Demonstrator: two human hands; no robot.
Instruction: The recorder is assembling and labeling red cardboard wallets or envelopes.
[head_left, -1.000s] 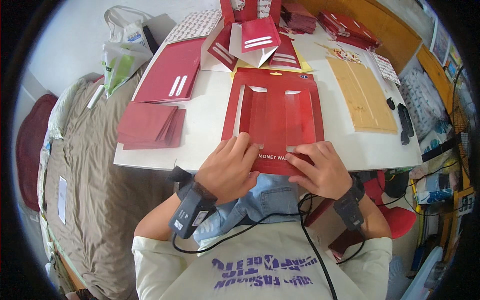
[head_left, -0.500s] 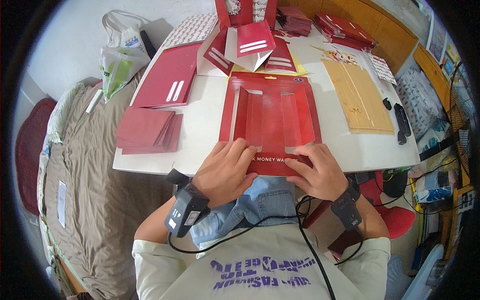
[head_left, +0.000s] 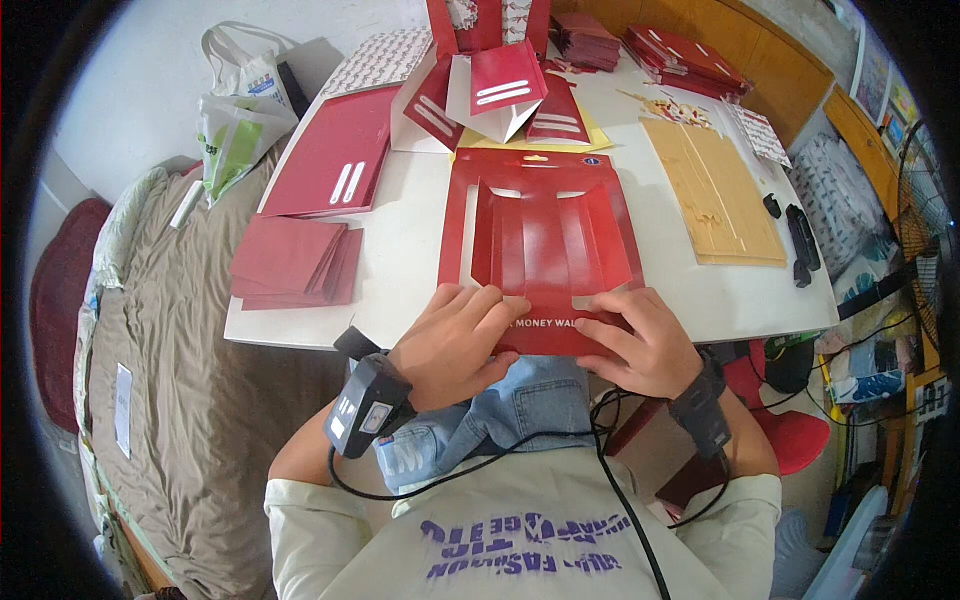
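We see a white surface (head_left: 410, 250) set beside a bed with a brownish-grey cover (head_left: 190, 400), and we take the large red die-cut card sheet (head_left: 545, 240) at its near edge as our landmark. That sheet lies flat on the surface, its near edge reaching just over the rim toward the person's lap. Our left hand (head_left: 455, 340) rests on the sheet's near left corner, fingers spread and pressed flat on the card. Our right hand (head_left: 640, 340) lies on the near right corner, fingers bent and pressing down on the printed flap; neither hand pinches anything that we can make out. Left of the sheet sits a loose stack of dark red folded envelopes (head_left: 290, 262), and beyond that a large flat red folder (head_left: 335, 155) with two white slots. Behind the sheet stand several half-assembled red and white paper pieces (head_left: 500, 85). Right of the sheet lies a tan cut-out wooden board (head_left: 715, 190). Plastic bags (head_left: 235, 110) sit on the bed far left of the sheet.
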